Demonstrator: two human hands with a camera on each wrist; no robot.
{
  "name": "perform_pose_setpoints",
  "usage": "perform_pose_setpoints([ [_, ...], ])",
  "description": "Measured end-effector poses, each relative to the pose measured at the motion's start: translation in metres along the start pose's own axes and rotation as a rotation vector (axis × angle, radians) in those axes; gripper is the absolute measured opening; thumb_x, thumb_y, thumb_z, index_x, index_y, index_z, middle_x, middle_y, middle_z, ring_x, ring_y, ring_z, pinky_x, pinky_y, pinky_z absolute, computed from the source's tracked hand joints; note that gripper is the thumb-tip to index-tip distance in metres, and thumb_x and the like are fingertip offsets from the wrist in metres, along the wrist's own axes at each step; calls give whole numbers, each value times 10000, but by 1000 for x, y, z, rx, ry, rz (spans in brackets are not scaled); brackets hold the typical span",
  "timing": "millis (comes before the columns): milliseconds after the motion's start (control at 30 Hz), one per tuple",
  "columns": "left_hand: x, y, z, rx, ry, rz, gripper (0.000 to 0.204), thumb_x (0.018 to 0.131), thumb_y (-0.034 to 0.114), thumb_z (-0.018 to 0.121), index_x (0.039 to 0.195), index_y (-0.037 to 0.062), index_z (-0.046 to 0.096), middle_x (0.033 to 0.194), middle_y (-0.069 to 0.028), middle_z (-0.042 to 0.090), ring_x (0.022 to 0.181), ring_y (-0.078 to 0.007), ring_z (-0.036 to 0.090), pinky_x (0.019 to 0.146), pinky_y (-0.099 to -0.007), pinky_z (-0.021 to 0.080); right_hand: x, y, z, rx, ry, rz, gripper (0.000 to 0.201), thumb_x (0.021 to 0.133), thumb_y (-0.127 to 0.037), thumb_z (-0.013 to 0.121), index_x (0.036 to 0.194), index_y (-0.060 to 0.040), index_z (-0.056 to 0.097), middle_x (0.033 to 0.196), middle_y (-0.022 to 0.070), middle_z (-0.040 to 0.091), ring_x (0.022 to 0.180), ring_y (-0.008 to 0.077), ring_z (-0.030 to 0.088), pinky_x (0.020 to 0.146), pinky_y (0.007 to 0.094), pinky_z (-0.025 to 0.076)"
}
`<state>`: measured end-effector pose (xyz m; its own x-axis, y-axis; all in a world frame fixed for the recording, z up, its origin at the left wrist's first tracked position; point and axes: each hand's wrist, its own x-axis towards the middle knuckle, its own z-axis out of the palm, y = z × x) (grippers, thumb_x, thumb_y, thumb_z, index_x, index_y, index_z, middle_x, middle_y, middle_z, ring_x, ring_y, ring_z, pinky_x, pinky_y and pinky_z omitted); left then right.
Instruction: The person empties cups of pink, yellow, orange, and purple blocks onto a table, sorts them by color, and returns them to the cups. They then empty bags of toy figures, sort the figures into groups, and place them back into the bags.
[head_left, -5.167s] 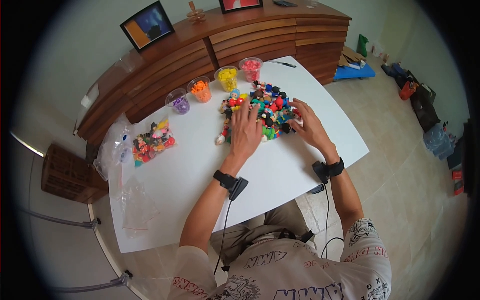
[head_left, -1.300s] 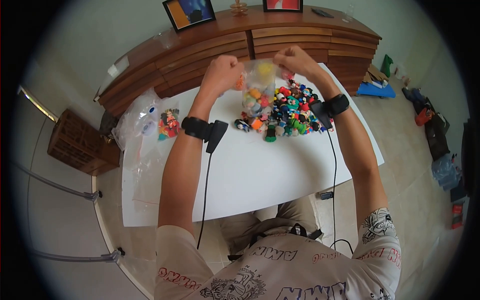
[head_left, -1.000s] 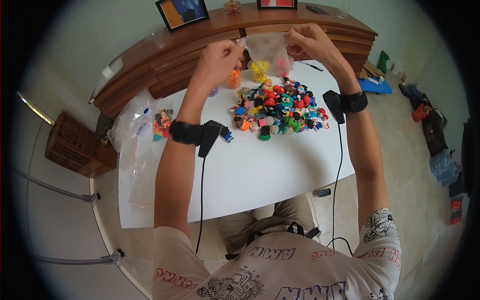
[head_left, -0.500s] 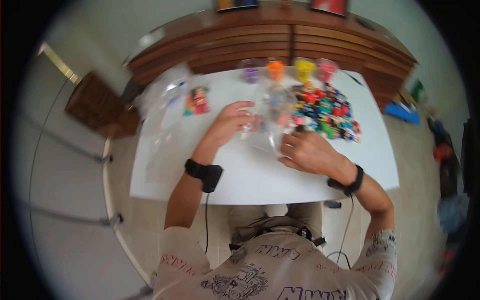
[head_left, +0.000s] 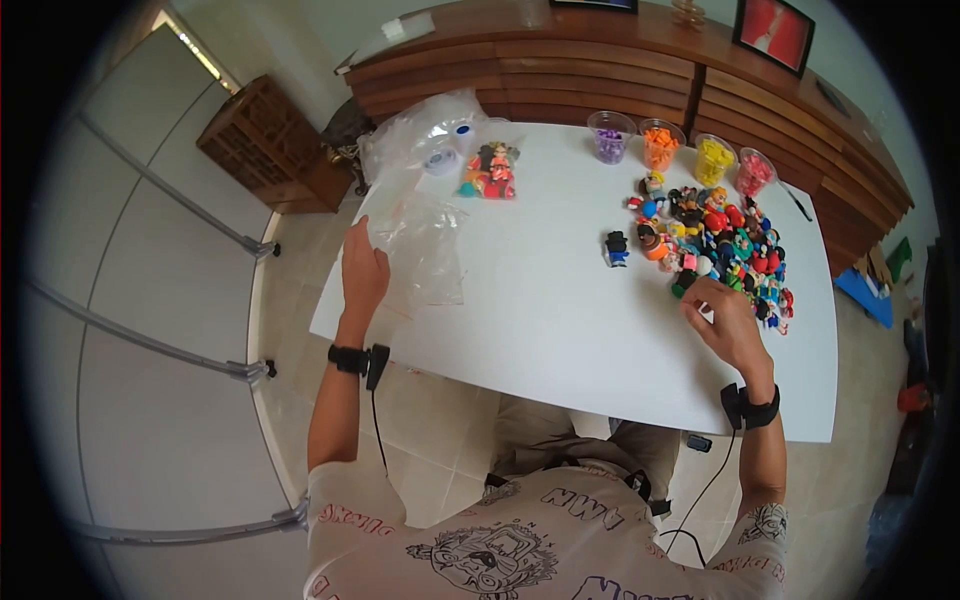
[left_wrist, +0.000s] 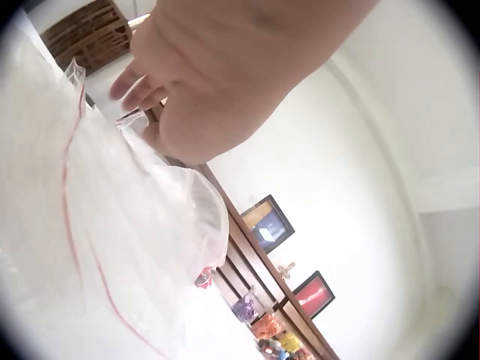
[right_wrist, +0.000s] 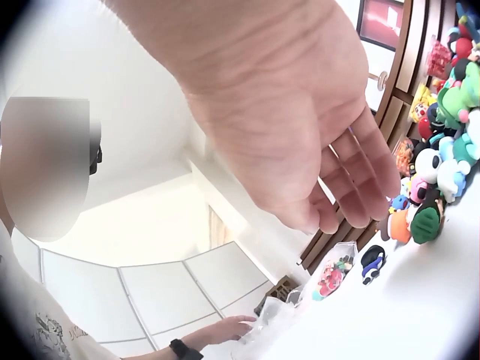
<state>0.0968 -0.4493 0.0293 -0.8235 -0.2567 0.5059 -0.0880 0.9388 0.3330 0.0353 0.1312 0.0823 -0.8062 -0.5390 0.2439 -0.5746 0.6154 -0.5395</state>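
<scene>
My left hand (head_left: 364, 268) is over the table's left edge, beside clear plastic bags (head_left: 432, 255) lying flat. In the left wrist view, red seal lines cross the plastic (left_wrist: 150, 210), and its edge comes up close to my thumb. The fingers are fairly straight. My right hand (head_left: 722, 325) hovers at the near side of a pile of small toy figures (head_left: 740, 245), fingers loosely bent with nothing in them. One figure in black and blue (head_left: 616, 249) stands apart, left of the pile. The right wrist view shows the same figure (right_wrist: 372, 264) beyond my fingertips.
Plastic cups of purple (head_left: 610, 140), orange (head_left: 661, 147), yellow (head_left: 713, 160) and pink pieces (head_left: 755, 174) line the back edge. A filled bag of figures (head_left: 490, 172) lies at back left, near crumpled plastic (head_left: 420, 135). A black pen (head_left: 800, 204) is at back right.
Figures from a clear bag have been tipped onto the pile. The bag was lifted and shaken, then carried left. My hands have moved apart, and the view has turned left.
</scene>
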Motion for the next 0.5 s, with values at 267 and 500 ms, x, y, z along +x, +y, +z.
perform_pose_setpoints([
  [267,-29,7,68,92,-429,281,630,1079,362,543,1610,72,372,1698,-221,290,1559,-452,267,1227,-632,227,51,14,35,-95,77,-195,258,913,-99,716,1159,-54,654,1161,149,681,927,346,713,807,441,579],
  [500,-7,0,65,-72,-470,193,594,1054,351,594,1541,38,461,1656,-246,358,1541,-450,303,1233,-573,261,99,38,108,-421,196,-181,594,797,-334,861,1268,-69,614,1221,158,623,1204,359,592,1028,492,511],
])
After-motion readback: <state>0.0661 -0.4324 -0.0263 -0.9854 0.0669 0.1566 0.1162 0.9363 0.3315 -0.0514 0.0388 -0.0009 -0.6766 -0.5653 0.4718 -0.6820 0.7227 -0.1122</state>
